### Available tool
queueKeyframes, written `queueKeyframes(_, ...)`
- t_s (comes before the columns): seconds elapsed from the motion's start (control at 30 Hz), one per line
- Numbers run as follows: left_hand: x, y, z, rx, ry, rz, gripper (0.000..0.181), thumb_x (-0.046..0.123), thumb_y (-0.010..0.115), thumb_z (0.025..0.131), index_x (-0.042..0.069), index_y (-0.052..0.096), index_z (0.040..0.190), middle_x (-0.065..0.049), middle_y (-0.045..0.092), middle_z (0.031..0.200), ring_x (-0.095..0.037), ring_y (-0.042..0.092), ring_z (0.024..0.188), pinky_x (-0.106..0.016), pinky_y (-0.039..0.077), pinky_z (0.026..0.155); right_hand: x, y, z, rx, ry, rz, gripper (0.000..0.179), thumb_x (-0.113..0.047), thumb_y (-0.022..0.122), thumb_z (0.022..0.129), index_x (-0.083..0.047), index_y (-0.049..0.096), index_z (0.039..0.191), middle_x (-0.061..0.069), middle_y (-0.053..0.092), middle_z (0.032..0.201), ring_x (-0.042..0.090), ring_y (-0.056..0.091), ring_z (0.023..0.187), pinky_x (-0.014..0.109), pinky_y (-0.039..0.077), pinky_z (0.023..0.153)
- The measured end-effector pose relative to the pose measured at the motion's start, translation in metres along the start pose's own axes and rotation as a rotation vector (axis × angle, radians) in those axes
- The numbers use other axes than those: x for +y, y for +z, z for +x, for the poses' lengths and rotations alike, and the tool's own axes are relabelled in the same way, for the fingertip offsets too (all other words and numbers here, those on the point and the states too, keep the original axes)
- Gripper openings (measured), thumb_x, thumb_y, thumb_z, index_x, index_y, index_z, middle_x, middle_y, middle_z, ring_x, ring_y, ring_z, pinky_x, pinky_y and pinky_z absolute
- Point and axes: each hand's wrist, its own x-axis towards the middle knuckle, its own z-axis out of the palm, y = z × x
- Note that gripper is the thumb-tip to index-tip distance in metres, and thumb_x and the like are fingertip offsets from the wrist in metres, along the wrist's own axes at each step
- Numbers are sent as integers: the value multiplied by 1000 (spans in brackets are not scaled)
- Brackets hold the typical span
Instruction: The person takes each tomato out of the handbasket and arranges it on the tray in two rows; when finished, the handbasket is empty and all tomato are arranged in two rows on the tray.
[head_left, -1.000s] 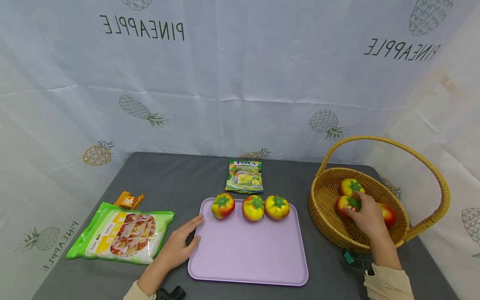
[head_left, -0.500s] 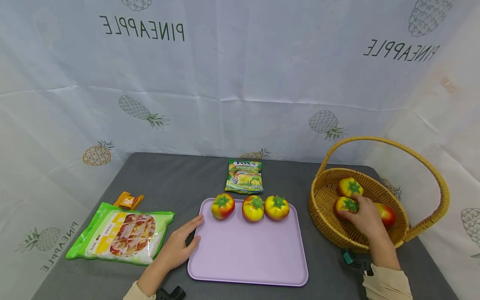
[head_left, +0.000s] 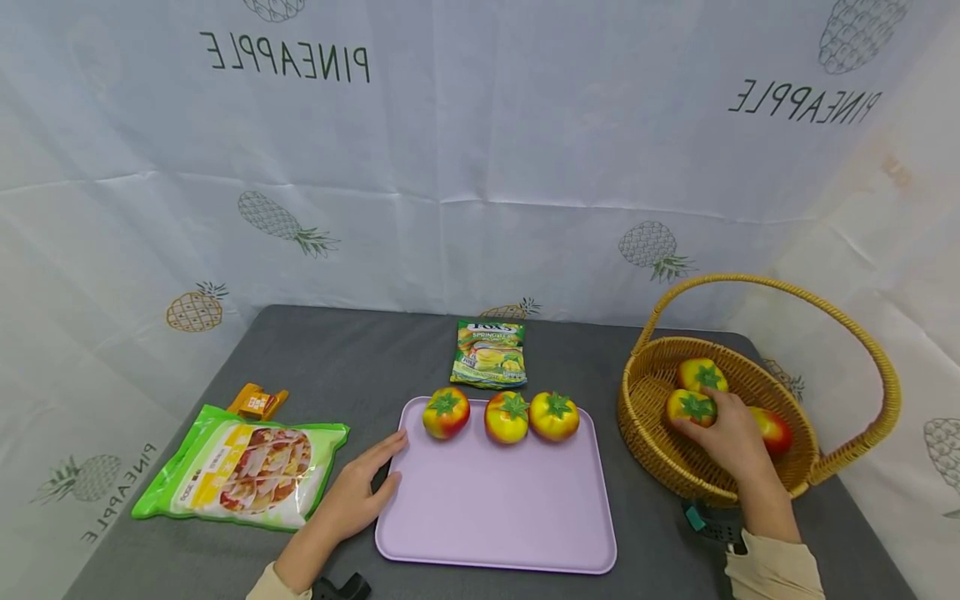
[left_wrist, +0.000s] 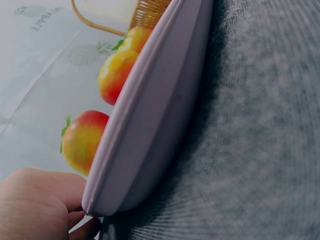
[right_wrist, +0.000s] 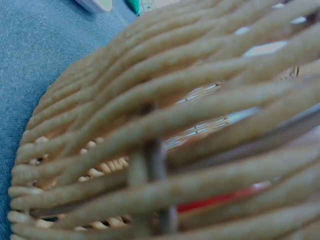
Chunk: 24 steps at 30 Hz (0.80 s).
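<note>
My right hand (head_left: 726, 435) reaches into the wicker basket (head_left: 633, 421) and grips a red-and-yellow fruit (head_left: 686, 406) with a green star-shaped leafy top, thumb at its near side. Just behind it lies a similar fruit (head_left: 697, 373), and another redder one (head_left: 772, 432) sits right of the hand. My left hand (head_left: 360, 492) rests at the left edge of the lilac tray (head_left: 495, 500), fingertips at the rim; the left wrist view shows its fingers (left_wrist: 70, 192) by the tray's corner. In the right wrist view the basket's weave (right_wrist: 150, 125) hides the right hand.
Along the tray's far edge sit three like fruits: one at left (head_left: 446, 412), two close together (head_left: 506, 417). Behind the tray lies a green FOX'S packet (head_left: 489, 354). At left are a large green food bag (head_left: 247, 471) and a small orange packet (head_left: 257, 402). The basket's handle (head_left: 847, 312) arches upward.
The right hand has shifted slightly left inside the basket, its fingers closing round the fruit, which has moved a little left and turned. The left hand and tray stay put.
</note>
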Motion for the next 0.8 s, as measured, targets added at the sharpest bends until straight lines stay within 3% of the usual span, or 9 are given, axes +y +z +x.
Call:
queueKeyframes(0.47, 0, 0, 1, 0, 1, -14, 48, 7, 67, 83, 6, 57, 130, -6, 53, 139, -27, 53, 124, -3, 19, 106, -17, -8, -9, 72, -16, 86, 81, -46, 65, 86, 4, 32, 142, 38, 37, 133, 49, 44, 105, 61, 43, 79)
queueKeyframes(0.8, 0, 0, 1, 1, 0, -11, 47, 7, 67, 83, 5, 58, 130, -6, 54, 138, -27, 54, 123, -3, 18, 105, -49, -10, -21, 185, -121, 150, 71, -38, 69, 85, -1, 42, 139, 33, 43, 134, 47, 46, 107, 61, 43, 80)
